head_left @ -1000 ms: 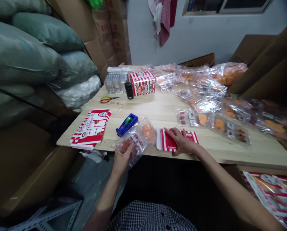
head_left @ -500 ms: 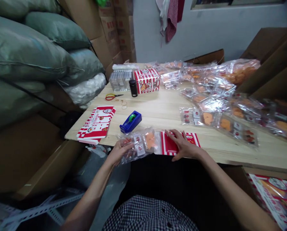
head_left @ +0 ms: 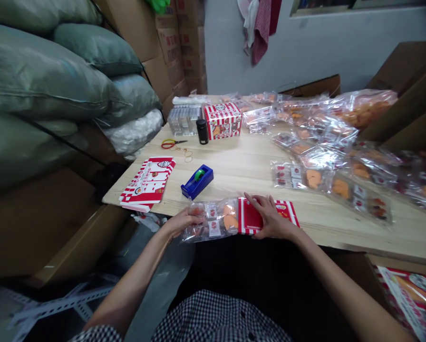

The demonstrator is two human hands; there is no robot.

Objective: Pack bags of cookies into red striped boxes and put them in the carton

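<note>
My left hand point(head_left: 182, 224) pinches the left end of a clear plastic packet point(head_left: 215, 228) at the table's front edge. Inside it show orange pieces, small white printed squares and reddish-brown items. The packet's right end meets the left end of a flattened red-and-white carton point(head_left: 249, 219); whether it reaches inside is unclear. My right hand point(head_left: 273, 219) spans this carton, thumb at the near edge and fingers across to the far edge. Just beyond the packet stands a blue tape dispenser point(head_left: 198, 182) with green tape.
Flat red-and-white cartons point(head_left: 149, 183) lie stacked at left. Scissors point(head_left: 172, 144), a black bottle point(head_left: 202, 132), an assembled carton point(head_left: 224, 121) and clear cases point(head_left: 185, 119) sit farther back. Many filled packets point(head_left: 314, 178) cover the right side. Large sacks point(head_left: 38, 78) are piled left.
The packet has shifted right against the carton, and its right end now meets the carton's edge. My left hand has moved right with it; my right hand keeps its place on the carton.
</note>
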